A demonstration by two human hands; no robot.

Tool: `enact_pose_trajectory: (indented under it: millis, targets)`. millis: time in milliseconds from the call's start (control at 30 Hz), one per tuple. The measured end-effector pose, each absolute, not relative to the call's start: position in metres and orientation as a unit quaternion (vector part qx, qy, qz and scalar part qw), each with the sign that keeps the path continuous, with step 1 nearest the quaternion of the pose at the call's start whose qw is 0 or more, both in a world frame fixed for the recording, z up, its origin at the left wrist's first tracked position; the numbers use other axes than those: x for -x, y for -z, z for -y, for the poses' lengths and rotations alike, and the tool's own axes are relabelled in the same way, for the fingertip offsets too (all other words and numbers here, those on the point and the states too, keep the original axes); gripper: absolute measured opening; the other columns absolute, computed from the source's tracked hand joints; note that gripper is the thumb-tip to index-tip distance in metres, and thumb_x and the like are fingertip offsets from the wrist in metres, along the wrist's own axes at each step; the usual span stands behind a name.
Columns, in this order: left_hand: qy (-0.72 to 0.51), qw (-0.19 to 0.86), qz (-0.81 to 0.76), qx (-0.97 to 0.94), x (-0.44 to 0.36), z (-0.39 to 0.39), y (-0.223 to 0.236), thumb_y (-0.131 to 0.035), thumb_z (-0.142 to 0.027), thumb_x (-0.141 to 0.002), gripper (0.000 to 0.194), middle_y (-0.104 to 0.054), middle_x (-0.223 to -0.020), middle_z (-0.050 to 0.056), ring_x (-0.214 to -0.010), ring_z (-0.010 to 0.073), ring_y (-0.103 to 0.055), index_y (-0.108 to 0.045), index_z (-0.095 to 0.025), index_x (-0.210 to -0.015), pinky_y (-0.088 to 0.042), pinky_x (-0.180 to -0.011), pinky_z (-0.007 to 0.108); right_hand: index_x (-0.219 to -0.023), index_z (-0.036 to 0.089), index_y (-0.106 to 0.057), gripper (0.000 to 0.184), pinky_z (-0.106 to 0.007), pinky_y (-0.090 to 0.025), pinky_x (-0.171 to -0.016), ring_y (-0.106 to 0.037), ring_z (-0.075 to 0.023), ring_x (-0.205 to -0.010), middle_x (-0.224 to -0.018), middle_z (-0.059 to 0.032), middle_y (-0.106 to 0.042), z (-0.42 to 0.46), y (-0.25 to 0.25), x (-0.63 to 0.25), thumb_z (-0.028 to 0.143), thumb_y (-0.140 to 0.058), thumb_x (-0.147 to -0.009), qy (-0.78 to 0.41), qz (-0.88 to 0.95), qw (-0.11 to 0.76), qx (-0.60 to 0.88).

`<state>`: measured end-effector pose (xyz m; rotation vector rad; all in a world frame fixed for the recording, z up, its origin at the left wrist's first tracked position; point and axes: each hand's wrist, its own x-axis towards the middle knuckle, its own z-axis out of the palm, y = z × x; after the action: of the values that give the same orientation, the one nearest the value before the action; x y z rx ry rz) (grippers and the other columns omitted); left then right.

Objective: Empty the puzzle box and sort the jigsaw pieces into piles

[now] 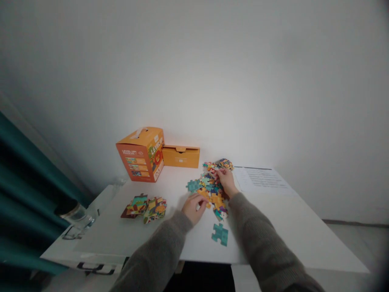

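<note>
A heap of jigsaw puzzle pieces (217,199) in teal, orange and mixed colours lies mid-table, between and beyond my hands. My left hand (193,206) is at the heap's near left side, its fingers curled and bent toward the thumb beside an orange piece. Whether it grips anything is hidden. My right hand (227,182) reaches over the heap's far right part, fingertips closed on a small reddish puzzle piece (214,172). A single teal puzzle piece (220,234) lies apart, closer to the front edge.
Two small stacks of larger pieces (155,209) lie on the left. Behind them stand an orange puzzle box (136,156) and a low orange carton (181,157). Printed paper (264,179) lies at the back right. A glass jar (79,217) is at the far left, near a teal curtain (27,178).
</note>
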<state>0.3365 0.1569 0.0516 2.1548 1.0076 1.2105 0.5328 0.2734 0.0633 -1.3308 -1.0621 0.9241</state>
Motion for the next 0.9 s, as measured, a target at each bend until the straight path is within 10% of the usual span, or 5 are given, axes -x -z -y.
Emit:
enact_pose_trajectory:
  millis: [567,900]
  targets:
    - [-0.441,0.217,-0.449,-0.747,-0.331,-0.164,-0.045,-0.051,-0.013,-0.084,0.018,-0.066,-0.073,0.001,-0.067,0.0154,-0.058,-0.067,-0.02,-0.082,-0.041,-0.071,0.028,-0.107,0.02,-0.054,0.026,-0.017,-0.027,-0.039,-0.052,-0.0098,-0.051,-0.075,0.0015,-0.06,-0.286,-0.08,-0.535,0.028,-0.052,-0.082,-0.393,0.494,0.508,0.586]
    - [-0.405,0.215,-0.427,-0.779,-0.332,-0.161,-0.05,-0.049,-0.014,-0.085,0.018,-0.066,-0.071,0.002,-0.065,0.0153,-0.057,-0.066,-0.019,-0.081,-0.042,-0.07,0.028,-0.095,0.022,-0.065,0.014,-0.023,-0.032,-0.054,-0.048,-0.0122,-0.055,-0.066,0.0024,-0.061,-0.133,-0.105,-0.545,0.024,-0.059,-0.082,-0.264,0.828,0.146,0.472]
